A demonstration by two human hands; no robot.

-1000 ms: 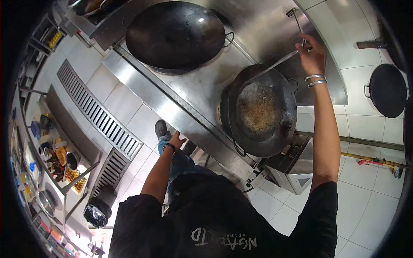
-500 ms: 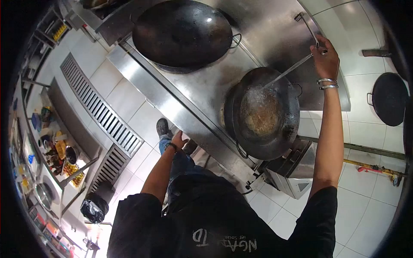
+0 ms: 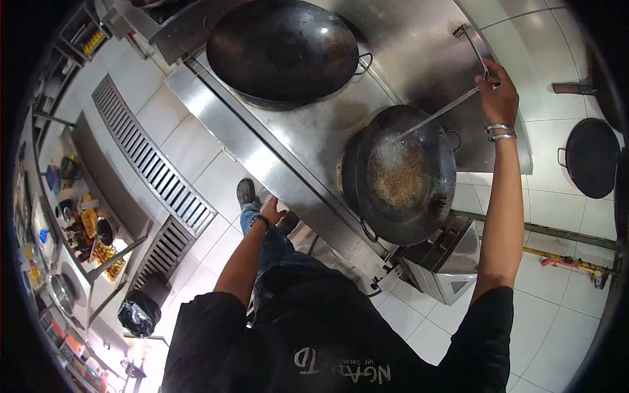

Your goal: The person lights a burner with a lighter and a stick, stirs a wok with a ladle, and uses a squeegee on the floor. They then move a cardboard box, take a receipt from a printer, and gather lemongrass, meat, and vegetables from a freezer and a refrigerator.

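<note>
Black cloth fills the bottom of the frame: it is your shirt (image 3: 341, 321). Your left hand (image 3: 270, 211), left of the middle, has hardly moved in the last second. It is open, with the thumb held out and nothing in it that I can see. It is by the shiny front edge of the stove (image 3: 308, 128), but I cannot tell if they touch.

Past that, right of the middle, is the small wok (image 3: 409, 229), with brown, wet-looking stuff (image 3: 400, 183) in the bottom. A pale streak (image 3: 439, 118), most likely water, runs down into its upper part. The white splash there shows more clearly than a second ago, so I think the water is landing inside the wok and not over the rim.

Your right hand (image 3: 500, 97), at the upper right, is now a bit further right of that wok than it was. Its fingers are closed around the end of the thin metal tap (image 3: 473, 47). I cannot tell how hard they squeeze.

Further off, the big wok (image 3: 282, 52) sits at the top middle. A round black pan (image 3: 593, 158) is near the right edge.
</note>
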